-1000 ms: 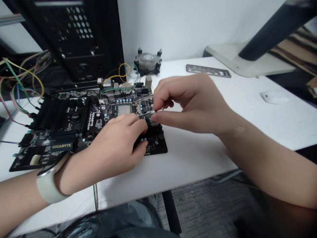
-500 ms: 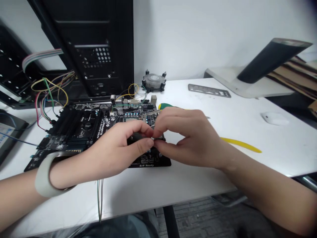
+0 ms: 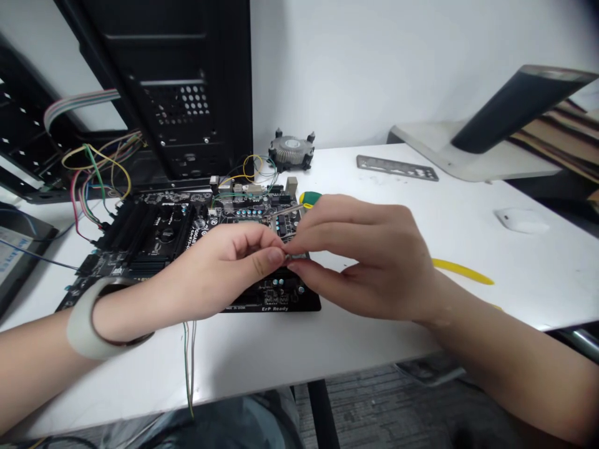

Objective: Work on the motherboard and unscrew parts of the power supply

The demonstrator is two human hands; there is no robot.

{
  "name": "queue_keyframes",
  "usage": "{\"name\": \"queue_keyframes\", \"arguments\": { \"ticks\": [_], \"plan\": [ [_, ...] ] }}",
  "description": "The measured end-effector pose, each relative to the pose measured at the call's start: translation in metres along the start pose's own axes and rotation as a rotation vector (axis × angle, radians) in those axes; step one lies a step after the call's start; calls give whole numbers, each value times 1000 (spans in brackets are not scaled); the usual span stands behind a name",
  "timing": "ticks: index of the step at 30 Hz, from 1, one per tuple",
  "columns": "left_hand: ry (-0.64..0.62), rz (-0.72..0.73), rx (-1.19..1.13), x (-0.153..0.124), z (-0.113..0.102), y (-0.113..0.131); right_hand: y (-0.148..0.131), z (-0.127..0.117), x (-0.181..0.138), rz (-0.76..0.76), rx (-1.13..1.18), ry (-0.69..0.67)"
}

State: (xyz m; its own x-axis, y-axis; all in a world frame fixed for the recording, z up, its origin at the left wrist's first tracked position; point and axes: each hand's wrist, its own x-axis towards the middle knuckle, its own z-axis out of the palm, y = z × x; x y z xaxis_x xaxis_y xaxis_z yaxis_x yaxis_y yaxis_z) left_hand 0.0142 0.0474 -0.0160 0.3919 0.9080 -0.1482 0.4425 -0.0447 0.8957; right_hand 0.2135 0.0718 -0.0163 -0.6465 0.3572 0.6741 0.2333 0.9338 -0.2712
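Near the front edge of the table lies the circuit board; above it, the left hand and right hand are close together, but whether they grip something, I cannot tell.

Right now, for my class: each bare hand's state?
Left hand: fingertips pinched closed above the black printed motherboard; anything held cannot be told.
Right hand: pinched closed too; anything held cannot be told.

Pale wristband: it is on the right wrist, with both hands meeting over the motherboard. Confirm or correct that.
Not quite: the head view shows the pale wristband on the left wrist. The left hand and right hand meet over the motherboard.
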Motion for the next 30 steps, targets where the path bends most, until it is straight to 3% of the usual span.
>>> {"name": "queue_keyframes", "arguments": {
  "ticks": [11, 13, 16, 19, 26, 30],
  "plan": [
    [95, 30, 102, -6, 3, 1, -3, 2, -1, 66, -168, -38],
    [102, 127, 280, -13, 3, -2, -1, 1, -1, 97, -119, -57],
    [90, 299, 754, -27, 2, -12, 6, -3, 1, 176, -20, -110],
    [149, 384, 1104, -36, 1, -23, 16, -6, 3, 240, 48, -209],
    [302, 798, 1400, -41, 10, -35, 27, -15, 15, 338, 101, -450],
    [401, 839, 1391, -45, 8, -26, 24, -20, 32, 309, 64, -556]
  ]
}}
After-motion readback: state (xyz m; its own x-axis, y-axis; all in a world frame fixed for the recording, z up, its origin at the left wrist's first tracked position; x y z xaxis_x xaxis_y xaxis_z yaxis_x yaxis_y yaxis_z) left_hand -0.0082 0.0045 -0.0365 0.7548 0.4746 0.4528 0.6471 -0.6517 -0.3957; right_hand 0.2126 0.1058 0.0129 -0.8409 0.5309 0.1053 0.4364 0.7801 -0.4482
